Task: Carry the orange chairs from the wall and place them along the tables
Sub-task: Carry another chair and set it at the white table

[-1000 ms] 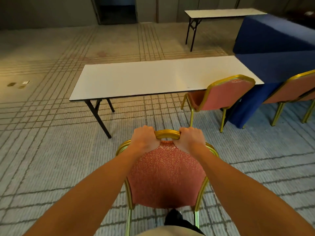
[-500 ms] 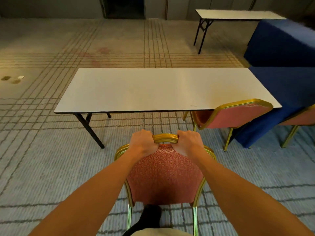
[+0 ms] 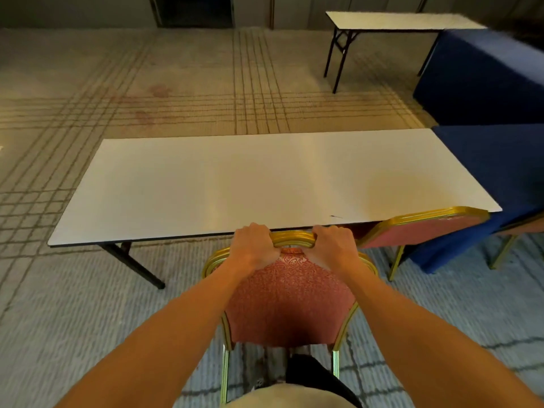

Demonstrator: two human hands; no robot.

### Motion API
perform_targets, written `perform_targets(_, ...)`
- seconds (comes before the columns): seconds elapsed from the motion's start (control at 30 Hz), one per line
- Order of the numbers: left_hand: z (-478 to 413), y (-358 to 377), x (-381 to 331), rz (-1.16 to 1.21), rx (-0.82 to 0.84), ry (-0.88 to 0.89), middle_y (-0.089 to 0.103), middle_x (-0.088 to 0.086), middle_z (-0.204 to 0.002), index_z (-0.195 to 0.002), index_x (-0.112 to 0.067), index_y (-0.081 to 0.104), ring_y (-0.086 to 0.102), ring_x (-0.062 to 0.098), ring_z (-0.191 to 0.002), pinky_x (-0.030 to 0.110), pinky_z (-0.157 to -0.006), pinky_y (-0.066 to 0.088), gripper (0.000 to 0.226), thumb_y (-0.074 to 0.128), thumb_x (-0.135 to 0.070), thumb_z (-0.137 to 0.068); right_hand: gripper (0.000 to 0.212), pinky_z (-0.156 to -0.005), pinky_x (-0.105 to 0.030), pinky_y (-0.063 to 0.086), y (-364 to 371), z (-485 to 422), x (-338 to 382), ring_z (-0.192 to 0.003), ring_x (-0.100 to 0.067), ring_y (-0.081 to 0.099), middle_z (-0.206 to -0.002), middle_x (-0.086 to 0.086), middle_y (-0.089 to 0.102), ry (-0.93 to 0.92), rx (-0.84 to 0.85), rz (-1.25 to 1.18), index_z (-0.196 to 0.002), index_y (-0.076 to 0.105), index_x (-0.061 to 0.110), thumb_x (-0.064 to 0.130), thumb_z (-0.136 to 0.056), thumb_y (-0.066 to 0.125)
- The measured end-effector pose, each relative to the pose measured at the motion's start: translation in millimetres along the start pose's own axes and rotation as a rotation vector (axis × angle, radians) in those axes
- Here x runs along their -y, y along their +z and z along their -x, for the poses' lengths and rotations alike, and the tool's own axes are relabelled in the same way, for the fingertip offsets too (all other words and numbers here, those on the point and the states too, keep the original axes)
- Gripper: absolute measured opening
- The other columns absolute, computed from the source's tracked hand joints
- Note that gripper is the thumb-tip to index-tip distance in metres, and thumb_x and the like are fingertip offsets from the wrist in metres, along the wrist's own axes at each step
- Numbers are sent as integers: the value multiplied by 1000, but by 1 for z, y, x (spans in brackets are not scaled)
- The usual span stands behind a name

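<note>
An orange chair [image 3: 290, 304] with a gold frame stands in front of me, its back facing me. My left hand [image 3: 253, 248] and my right hand [image 3: 332, 245] both grip the top rail of its backrest, close together. The top of the chair reaches the near edge of the white folding table [image 3: 250, 184]. A second orange chair [image 3: 424, 228] is tucked at the table's right end. Part of a third chair [image 3: 521, 228] shows at the right edge, beside the blue-draped table [image 3: 500, 160].
Another white folding table [image 3: 397, 22] stands at the back right, next to a second blue-draped table [image 3: 482, 78]. The near table's black leg [image 3: 132, 263] angles down left of my chair. Patterned carpet covers the floor. A dark doorway [image 3: 194, 10] lies in the far wall.
I have walked forward with the chair; the white table has come much nearer, and the chair's top now meets its near edge. Both hands keep the same grip.
</note>
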State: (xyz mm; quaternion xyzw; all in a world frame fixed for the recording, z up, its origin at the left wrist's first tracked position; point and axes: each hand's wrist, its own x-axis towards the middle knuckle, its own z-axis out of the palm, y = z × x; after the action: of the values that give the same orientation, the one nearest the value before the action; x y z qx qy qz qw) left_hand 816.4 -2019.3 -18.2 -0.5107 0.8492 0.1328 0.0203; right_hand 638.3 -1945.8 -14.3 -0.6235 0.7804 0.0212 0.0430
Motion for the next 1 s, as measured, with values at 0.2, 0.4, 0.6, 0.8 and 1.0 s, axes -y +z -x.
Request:
perform_targets(0.2, -82, -7, 0, 1, -23, 13, 70, 4, -82, -85, -20, 74, 67, 27, -78, 34, -70, 46, 33, 61, -50, -84, 38, -77, -36, 44, -1, -76, -24, -86, -27, 65, -92, -3, 70, -16, 32, -37, -94, 56, 23, 60, -92, 47)
perform_targets(0.4, -152, -21, -12, 31, -44, -24, 61, 0, -70, -79, -20, 71, 62, 25, -70, 32, -67, 44, 29, 61, -47, -85, 39, -75, -36, 43, -10, -148, -53, -86, -28, 66, -93, -3, 71, -41, 6, -38, -97, 62, 22, 57, -93, 46)
perform_targets(0.6, -200, -30, -30, 23, -33, -42, 56, -2, -66, -75, -21, 68, 56, 22, -64, 31, -65, 41, 26, 61, -45, -84, 35, -73, -35, 43, -14, -193, -80, -82, -26, 65, -88, -1, 71, -35, 12, -51, -88, 57, 25, 57, -92, 45)
perform_targets(0.8, -219, -36, -31, 32, -20, -88, 60, -3, -64, -73, -23, 69, 62, 22, -65, 30, -66, 45, 23, 61, -43, -83, 42, -75, -35, 45, -20, -219, -89, -86, -27, 67, -92, -2, 72, -108, 6, -34, -98, 64, 21, 58, -93, 44)
perform_targets(1.0, -234, -44, -32, 11, -21, -97, 63, -2, -69, -75, -23, 68, 63, 22, -68, 31, -68, 48, 21, 61, -42, -83, 42, -75, -36, 43, -24, -240, -94, -88, -28, 67, -93, -3, 72, -140, -25, -33, -99, 63, 20, 57, -93, 45)
